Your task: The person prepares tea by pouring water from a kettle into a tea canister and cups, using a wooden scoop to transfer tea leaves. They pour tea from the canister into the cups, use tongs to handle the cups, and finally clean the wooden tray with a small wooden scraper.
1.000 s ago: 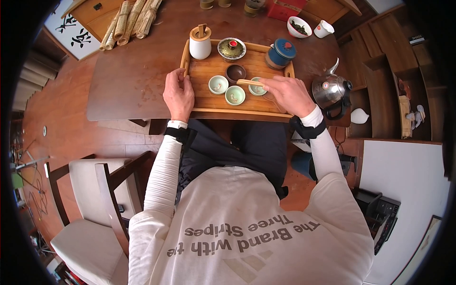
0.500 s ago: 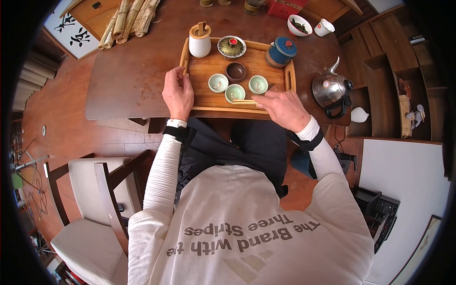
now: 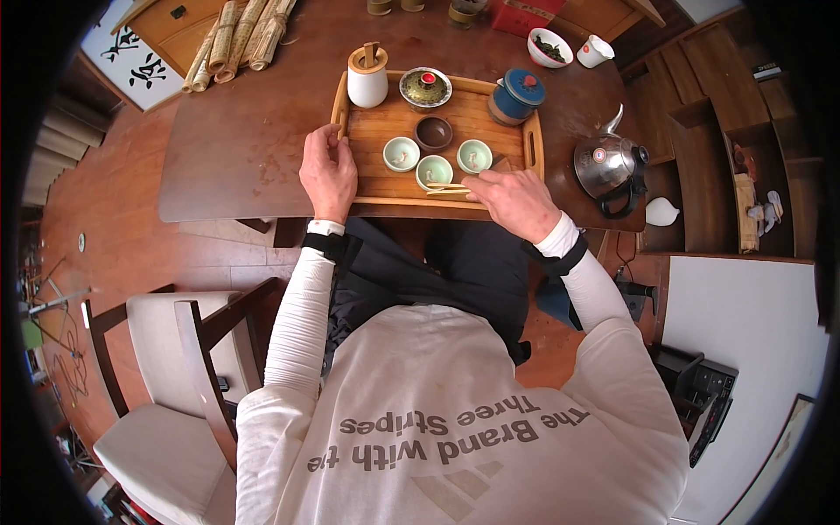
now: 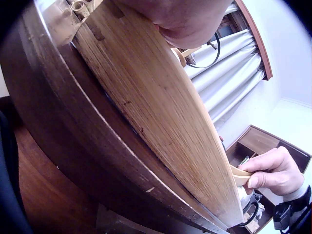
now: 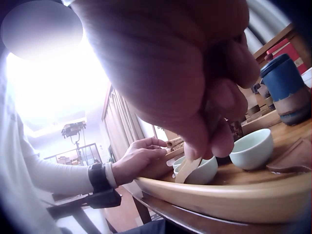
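Note:
Between thumb and fingers, my right hand point(image 3: 512, 203) pinches a pair of light wooden tongs point(image 3: 451, 191). The tong tips are at the near rim of the front pale green cup point(image 3: 434, 166); in the right wrist view the tongs point(image 5: 187, 170) overlap a cup's outer wall. Two more green cups, a left one point(image 3: 402, 154) and a right one point(image 3: 474, 157), stand upright close by, with a small brown bowl point(image 3: 434, 133) behind. My left hand point(image 3: 329, 175) rests at the left rim of the wooden tray point(image 3: 394, 200), fingers loosely bent.
At the tray's back stand a white tool holder point(image 3: 367, 85), a lidded bowl point(image 3: 426, 90) and a blue lidded jar point(image 3: 518, 94). A steel kettle point(image 3: 604, 164) is right of the tray. Further back are a bowl of leaves point(image 3: 551, 48), a white cup point(image 3: 596, 52) and bamboo rolls point(image 3: 241, 39).
My right hand has brought the tongs from over the right cup down to the front cup's near rim. Their prongs now show apart. My left hand stays in place.

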The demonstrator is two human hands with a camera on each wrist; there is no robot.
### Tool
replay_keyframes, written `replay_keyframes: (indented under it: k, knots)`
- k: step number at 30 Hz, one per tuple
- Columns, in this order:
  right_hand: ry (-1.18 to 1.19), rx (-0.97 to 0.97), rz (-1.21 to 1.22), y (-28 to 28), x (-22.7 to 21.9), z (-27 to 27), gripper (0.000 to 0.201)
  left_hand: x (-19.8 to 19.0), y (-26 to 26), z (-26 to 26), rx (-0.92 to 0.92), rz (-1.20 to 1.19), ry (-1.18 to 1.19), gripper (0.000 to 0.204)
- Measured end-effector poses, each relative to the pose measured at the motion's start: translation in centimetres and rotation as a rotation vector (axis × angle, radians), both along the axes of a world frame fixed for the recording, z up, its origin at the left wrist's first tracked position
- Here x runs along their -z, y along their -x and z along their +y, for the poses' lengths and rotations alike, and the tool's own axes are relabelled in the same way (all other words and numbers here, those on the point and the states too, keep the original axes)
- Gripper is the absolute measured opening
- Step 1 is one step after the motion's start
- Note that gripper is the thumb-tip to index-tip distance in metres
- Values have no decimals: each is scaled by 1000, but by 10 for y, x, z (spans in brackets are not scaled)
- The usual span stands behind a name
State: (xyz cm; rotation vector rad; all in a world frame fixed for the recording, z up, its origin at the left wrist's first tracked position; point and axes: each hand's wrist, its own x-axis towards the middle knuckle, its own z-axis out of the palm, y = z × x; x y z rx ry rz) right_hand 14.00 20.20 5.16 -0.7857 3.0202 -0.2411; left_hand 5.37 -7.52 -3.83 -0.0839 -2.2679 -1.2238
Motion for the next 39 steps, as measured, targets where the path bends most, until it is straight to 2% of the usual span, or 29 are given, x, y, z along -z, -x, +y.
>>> replay_keyframes:
  k: [7, 10, 12, 13, 15, 16, 18, 19, 21, 22, 24, 25, 27, 28, 30, 39]
  knots:
    - [33, 3, 10, -1, -6, 7, 12, -1, 0, 1, 2, 6, -20, 20]
    - [172, -2, 4, -1, -7, 11, 16, -1, -1, 0, 0, 0, -3, 20]
    - [348, 11, -11, 3, -7, 15, 19, -2, -1, 0, 0, -1, -3, 20]
    - [348, 13, -11, 6, -6, 16, 19, -2, -1, 1, 2, -1, -5, 20]
    - [552, 69, -69, 11, -5, 18, 25, -2, -1, 1, 4, -2, -7, 19]
    - [552, 69, -69, 13, -3, 18, 25, -2, -1, 1, 5, -2, -9, 19]
    - [808, 214, -211, 18, 5, 17, 29, -3, -2, 2, 2, -6, -9, 19]
    - [808, 212, -209, 21, 14, 18, 29, -4, -2, 2, -4, -9, -9, 19]
    - [1002, 267, -298, 25, 30, 18, 33, -3, -2, 1, -5, -14, -8, 19]
    - [1002, 266, -298, 24, 34, 18, 33, -3, -2, 1, -2, -22, -8, 20]
    - [1185, 386, -422, 21, 40, 15, 32, -2, -1, 1, 0, -24, -8, 20]
    - [1186, 386, -423, 19, 40, 14, 32, -1, -1, 0, 2, -26, -9, 20]
    - [1389, 450, -670, 13, 41, 12, 34, 0, 0, 0, 2, -17, 0, 20]
    - [1390, 452, -670, 12, 42, 10, 34, 0, 0, 0, 1, -5, 7, 20]
    - [1541, 477, -730, 9, 46, 8, 32, 1, 0, 0, 5, -4, 0, 20]
    - [1635, 494, -773, 9, 53, 9, 34, -2, -1, 1, 1, -6, 13, 19]
